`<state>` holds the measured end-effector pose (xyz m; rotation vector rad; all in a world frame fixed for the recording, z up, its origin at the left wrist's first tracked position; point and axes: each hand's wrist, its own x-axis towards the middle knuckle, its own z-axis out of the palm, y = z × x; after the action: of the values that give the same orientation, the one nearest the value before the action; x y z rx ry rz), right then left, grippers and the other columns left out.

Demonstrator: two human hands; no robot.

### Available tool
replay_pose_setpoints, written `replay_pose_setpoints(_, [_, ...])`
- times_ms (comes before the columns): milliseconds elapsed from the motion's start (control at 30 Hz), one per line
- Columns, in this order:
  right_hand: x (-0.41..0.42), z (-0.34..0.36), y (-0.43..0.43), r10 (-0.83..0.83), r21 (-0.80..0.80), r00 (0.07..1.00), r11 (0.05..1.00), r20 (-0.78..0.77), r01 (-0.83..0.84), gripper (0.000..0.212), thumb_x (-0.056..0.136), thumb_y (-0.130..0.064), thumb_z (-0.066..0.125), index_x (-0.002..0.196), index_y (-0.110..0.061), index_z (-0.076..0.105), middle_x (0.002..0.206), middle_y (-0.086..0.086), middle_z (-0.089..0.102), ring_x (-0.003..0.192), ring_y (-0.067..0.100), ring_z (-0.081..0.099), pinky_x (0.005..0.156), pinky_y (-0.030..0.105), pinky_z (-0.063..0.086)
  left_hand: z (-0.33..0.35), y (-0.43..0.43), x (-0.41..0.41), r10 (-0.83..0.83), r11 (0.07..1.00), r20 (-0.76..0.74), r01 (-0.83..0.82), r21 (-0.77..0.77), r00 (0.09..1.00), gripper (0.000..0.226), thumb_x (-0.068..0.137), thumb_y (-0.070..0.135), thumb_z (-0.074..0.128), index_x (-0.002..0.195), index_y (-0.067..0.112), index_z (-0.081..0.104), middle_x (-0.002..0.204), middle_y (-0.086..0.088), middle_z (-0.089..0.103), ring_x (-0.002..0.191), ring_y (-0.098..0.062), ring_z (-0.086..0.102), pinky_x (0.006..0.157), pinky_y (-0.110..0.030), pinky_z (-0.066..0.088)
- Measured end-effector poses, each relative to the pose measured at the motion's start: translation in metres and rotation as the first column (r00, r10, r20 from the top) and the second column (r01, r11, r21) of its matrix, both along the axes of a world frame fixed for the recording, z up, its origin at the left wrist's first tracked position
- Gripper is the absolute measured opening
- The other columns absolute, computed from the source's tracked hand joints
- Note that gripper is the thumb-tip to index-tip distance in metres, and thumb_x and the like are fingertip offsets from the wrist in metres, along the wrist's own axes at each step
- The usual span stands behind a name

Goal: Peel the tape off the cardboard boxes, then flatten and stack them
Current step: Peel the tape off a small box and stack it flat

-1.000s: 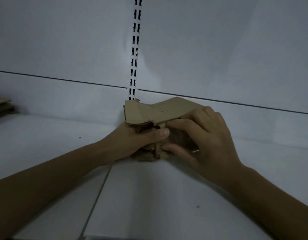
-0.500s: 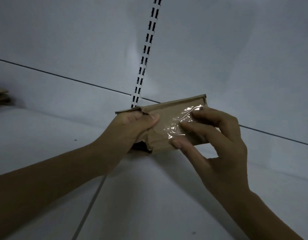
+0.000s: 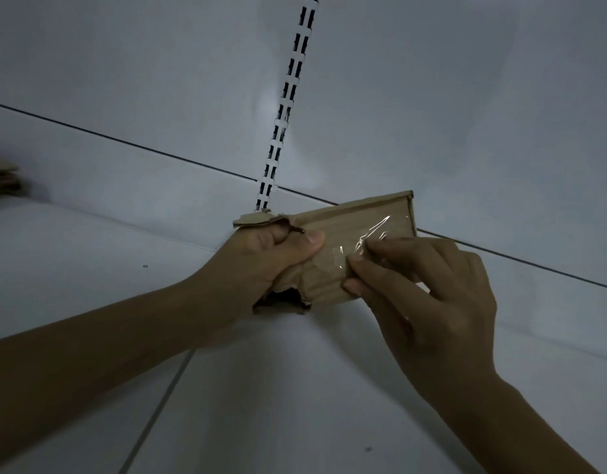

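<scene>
1. Right hand [image 3: 432, 302]: thumb and curled fingertips pinch the crinkled clear plastic tape [image 3: 373, 239] on the box face.
2. Left hand [image 3: 261, 268]: fingers clenched round the torn left end of the small crumpled brown cardboard box [image 3: 349, 217], held over the shelf.
3. White shelf board [image 3: 90, 268] below; white back panel [image 3: 124, 80] behind, with slotted upright strip [image 3: 288, 97]; flattened brown cardboard stack [image 3: 1, 183] at far left, well apart.

Matt, crumpled brown cardboard box [image 3: 349, 220] under glossy, wrinkled clear tape [image 3: 373, 234]; smooth matt white shelf [image 3: 295, 405].
</scene>
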<state>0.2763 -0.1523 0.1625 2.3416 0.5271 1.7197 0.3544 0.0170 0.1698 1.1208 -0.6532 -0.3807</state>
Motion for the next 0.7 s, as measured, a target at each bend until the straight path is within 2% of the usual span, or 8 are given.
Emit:
replay_pose_setpoints(100, [0.000, -0.001, 0.000, -0.024, -0.060, 0.999, 0.998, 0.041, 0.027, 0.008, 0.087, -0.014, 0.070, 0.086, -0.012, 0.077, 0.091, 0.004, 0.072, 0.083, 0.022, 0.063, 0.072, 0.029, 0.032, -0.003, 0.000, -0.001, 0.003, 1.000, 0.023, -0.004, 0.012, 1.000, 0.026, 0.074, 0.024, 0.056, 0.096, 0.016, 0.068, 0.085, 0.002, 0.075, 0.075, -0.010, 0.071, 0.064, -0.017, 0.055])
replay_pose_setpoints(200, [0.001, -0.002, 0.001, -0.006, -0.061, 1.000, 0.998, 0.023, 0.008, 0.008, 0.087, -0.017, 0.070, 0.086, -0.012, 0.077, 0.090, 0.002, 0.072, 0.081, 0.021, 0.064, 0.070, 0.030, 0.035, -0.006, 0.000, -0.001, -0.014, 1.000, -0.037, 0.014, -0.009, 0.999, 0.030, 0.072, 0.025, 0.058, 0.098, 0.015, 0.068, 0.089, -0.002, 0.075, 0.080, -0.014, 0.072, 0.066, -0.020, 0.056])
replay_pose_setpoints(300, [0.000, -0.004, 0.006, 0.039, 0.058, 0.998, 0.998, -0.055, -0.036, 0.020, 0.088, -0.032, 0.071, 0.088, -0.013, 0.076, 0.091, 0.001, 0.070, 0.083, 0.019, 0.062, 0.069, 0.032, 0.041, -0.007, 0.000, -0.001, -0.023, 0.999, -0.049, 0.022, -0.026, 0.999, 0.028, 0.075, 0.023, 0.058, 0.099, 0.015, 0.069, 0.093, -0.004, 0.075, 0.084, -0.016, 0.071, 0.071, -0.022, 0.057])
replay_pose_setpoints(433, [0.002, -0.004, 0.013, 0.080, 0.217, 0.990, 0.975, -0.116, -0.053, 0.019, 0.086, -0.032, 0.071, 0.086, -0.013, 0.074, 0.089, 0.001, 0.066, 0.079, 0.019, 0.058, 0.066, 0.038, 0.044, -0.009, -0.001, -0.001, -0.021, 0.999, -0.008, 0.021, -0.024, 1.000, 0.030, 0.075, 0.024, 0.057, 0.103, 0.015, 0.067, 0.096, -0.002, 0.074, 0.087, -0.014, 0.071, 0.073, -0.020, 0.056])
replay_pose_setpoints(533, [0.001, -0.004, 0.014, 0.041, 0.166, 0.994, 0.986, -0.100, -0.024, 0.015, 0.086, -0.028, 0.072, 0.084, -0.013, 0.075, 0.086, 0.000, 0.068, 0.077, 0.019, 0.059, 0.062, 0.037, 0.045, -0.011, -0.002, -0.001, 0.013, 1.000, 0.034, -0.012, -0.017, 0.999, 0.032, 0.076, 0.024, 0.055, 0.105, 0.016, 0.065, 0.095, 0.000, 0.074, 0.087, -0.012, 0.071, 0.074, -0.019, 0.056])
replay_pose_setpoints(700, [-0.003, -0.003, 0.010, 0.019, 0.111, 0.996, 0.994, -0.089, -0.009, 0.012, 0.089, -0.021, 0.069, 0.084, -0.012, 0.076, 0.084, 0.001, 0.069, 0.075, 0.019, 0.061, 0.059, 0.037, 0.046, -0.011, -0.007, -0.007, 0.071, 0.997, 0.075, -0.071, -0.012, 0.995, 0.023, 0.088, 0.014, 0.052, 0.108, 0.015, 0.065, 0.092, 0.005, 0.074, 0.080, -0.007, 0.071, 0.064, -0.014, 0.053])
